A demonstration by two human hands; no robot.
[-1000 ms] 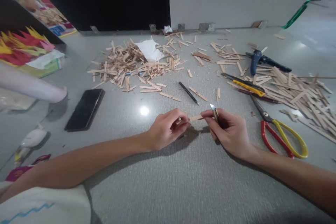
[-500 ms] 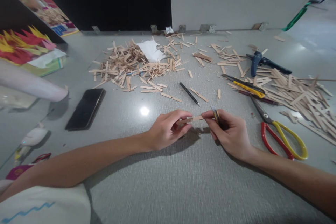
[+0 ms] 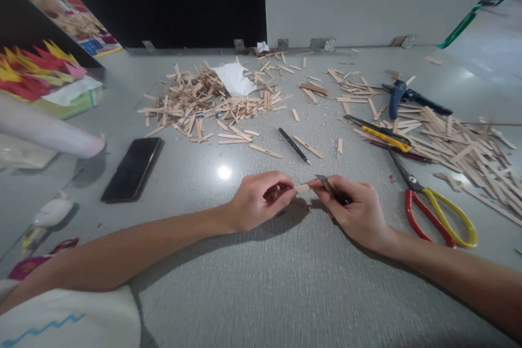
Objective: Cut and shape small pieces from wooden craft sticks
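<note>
- Pale flat wooden stick (image 3: 302,188) lies between the two hands, just above the grey textured tabletop (image 3: 244,293).
- Left hand (image 3: 263,201): thumb and curled fingers pinch one end of the stick.
- Right hand (image 3: 354,206): closed around a slim craft knife with a yellow-and-dark handle (image 3: 334,190), its fingertips at the stick's other end; the blade points up and to the left.
- Just beyond the hands lies a thin black pen (image 3: 293,145), with a loose wooden strip (image 3: 309,147) beside it.
- Near the right hand rest scissors with one red and one yellow handle (image 3: 413,182); past them, a yellow-and-black utility knife (image 3: 385,136).
- Farther right, a dark blue hand tool (image 3: 396,100) lies by a spread of pale wooden sticks (image 3: 468,147).
- Left of the left hand lies a black smartphone (image 3: 132,169).
- Farther back, a heap of short wooden pieces (image 3: 183,100) has torn white paper (image 3: 234,79) on it.
</note>
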